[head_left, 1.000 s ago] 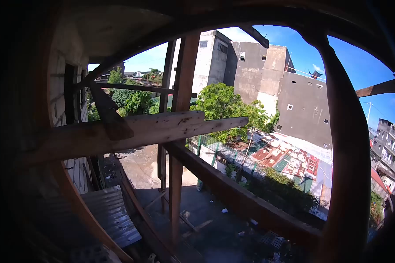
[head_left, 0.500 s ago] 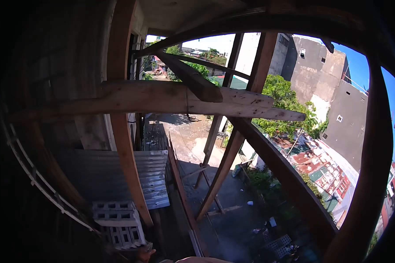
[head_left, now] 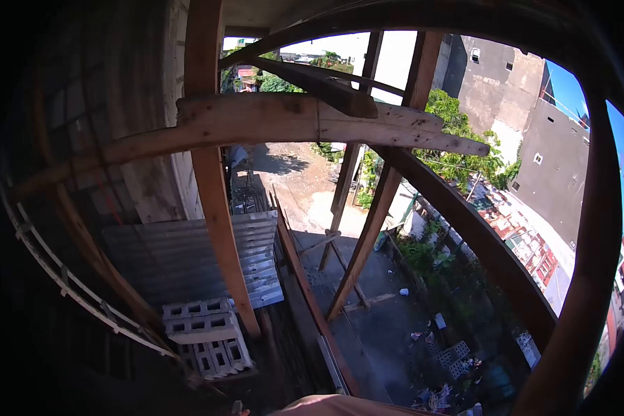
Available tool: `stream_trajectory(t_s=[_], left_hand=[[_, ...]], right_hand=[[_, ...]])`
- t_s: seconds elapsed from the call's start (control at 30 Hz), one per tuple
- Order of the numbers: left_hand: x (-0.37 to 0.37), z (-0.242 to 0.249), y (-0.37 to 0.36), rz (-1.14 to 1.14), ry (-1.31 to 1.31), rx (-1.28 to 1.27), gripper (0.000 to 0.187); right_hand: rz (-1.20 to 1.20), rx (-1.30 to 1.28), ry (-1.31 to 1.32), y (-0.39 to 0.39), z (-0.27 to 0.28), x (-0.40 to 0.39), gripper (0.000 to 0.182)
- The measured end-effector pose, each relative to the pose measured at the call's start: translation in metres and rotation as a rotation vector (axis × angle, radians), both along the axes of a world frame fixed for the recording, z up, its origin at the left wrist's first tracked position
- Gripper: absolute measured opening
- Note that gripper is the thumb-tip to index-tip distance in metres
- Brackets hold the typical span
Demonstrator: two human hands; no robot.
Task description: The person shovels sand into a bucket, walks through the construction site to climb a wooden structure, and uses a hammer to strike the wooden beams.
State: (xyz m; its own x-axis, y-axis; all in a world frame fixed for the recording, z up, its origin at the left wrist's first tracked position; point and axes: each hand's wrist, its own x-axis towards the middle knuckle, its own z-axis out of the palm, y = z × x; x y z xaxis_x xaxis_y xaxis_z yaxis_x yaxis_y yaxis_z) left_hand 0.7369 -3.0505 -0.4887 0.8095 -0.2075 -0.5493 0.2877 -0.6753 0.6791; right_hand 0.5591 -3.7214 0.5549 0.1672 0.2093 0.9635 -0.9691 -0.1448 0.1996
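Observation:
At the bottom edge, a small bit of what looks like my left hand (head_left: 240,409) shows near the concrete hollow blocks (head_left: 211,336). Most of it is cut off, and whether it holds anything is hidden. Beside it, a pinkish-brown rounded shape (head_left: 326,406) rises into view, either cloth or skin. My right hand does not appear. A pale wooden beam (head_left: 256,119) crosses the view in front of an upright brown post (head_left: 218,208).
Corrugated metal sheet (head_left: 187,249) lies behind the blocks. Slanting timbers (head_left: 471,243) and a dark curved post (head_left: 589,229) frame the right side. Far below are a paved ground (head_left: 381,347), plants, scattered debris and a rusty roof (head_left: 513,229).
The view has tilted down and turned slightly left, so the beam sits higher and the blocks further right. Less of the left hand shows, while the pinkish-brown shape shows more.

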Motion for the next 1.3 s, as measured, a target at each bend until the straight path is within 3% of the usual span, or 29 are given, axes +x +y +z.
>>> stream_trajectory(t_s=[0.33,0.57,0.6,0.7,0.77,0.83,0.87,0.93,0.97,1.0,1.03,1.07,1.1,1.13,1.17,1.2,1.23,1.27,1.3], left_hand=[[0.026,-0.016,0.089,0.101,0.021,0.011,0.055],[0.012,-0.024,0.111,0.018,0.045,0.047,0.056],[0.009,-0.024,0.112,0.001,0.054,0.052,0.056],[0.005,-0.023,0.109,-0.063,0.068,0.057,0.056],[0.003,-0.022,0.105,-0.095,0.076,0.05,0.057],[0.002,-0.019,0.102,-0.114,0.082,0.046,0.057],[0.001,-0.017,0.101,-0.122,0.088,0.046,0.057],[-0.007,-0.014,0.106,-0.137,0.116,0.066,0.057],[-0.017,-0.015,0.114,-0.174,0.153,0.129,0.057],[-0.024,-0.009,0.12,-0.334,0.219,0.317,0.058],[-0.04,0.006,0.125,-0.506,0.302,0.452,0.058],[-0.038,0.002,0.128,-0.471,0.391,0.497,0.067],[-0.041,-0.021,0.134,-0.449,0.349,0.512,0.068],[-0.042,-0.005,0.132,-0.477,0.276,0.486,0.058],[-0.049,0.024,0.126,-0.403,0.208,0.534,0.058],[-0.055,0.013,0.127,-0.379,0.155,0.523,0.056],[-0.062,0.03,0.124,-0.28,0.112,0.467,0.054],[-0.068,0.058,0.121,-0.252,0.089,0.41,0.055],[-0.077,0.079,0.116,-0.148,0.026,0.338,0.048]], right_hand=[[0.131,-0.076,0.04,0.028,-0.031,-0.013,0.045],[0.305,-0.29,0.172,0.019,-0.032,-0.043,0.046],[0.272,-0.357,0.208,0.02,-0.036,-0.049,0.046],[-0.383,-0.53,0.113,0.087,-0.085,-0.036,0.046],[0.781,-0.316,-0.124,0.127,-0.135,-0.011,0.041],[0.788,-0.415,-0.111,0.14,-0.161,-0.005,0.037],[0.7,-0.345,-0.128,0.145,-0.172,-0.005,0.04],[0.78,-0.183,-0.177,0.172,-0.208,0.001,0.037],[0.97,-0.076,-0.204,0.204,-0.242,0.013,0.032],[0.795,-0.043,-0.025,0.214,-0.272,0.007,0.03],[0.986,0.039,0.096,0.227,-0.306,0.016,0.033],[1.284,0.3,0.074,0.235,-0.356,0.031,0.033],[1.408,0.485,0.277,0.243,-0.408,0.046,0.032],[1.508,0.704,0.455,0.251,-0.459,0.061,0.032],[1.476,1.046,0.593,0.245,-0.522,0.082,0.029],[1.493,1.31,0.612,0.249,-0.589,0.106,0.024],[1.525,1.812,0.539,0.274,-0.64,0.117,0.024],[1.32,1.832,0.751,0.273,-0.706,0.119,0.026],[1.35,1.887,0.969,0.247,-0.805,0.115,0.027]])
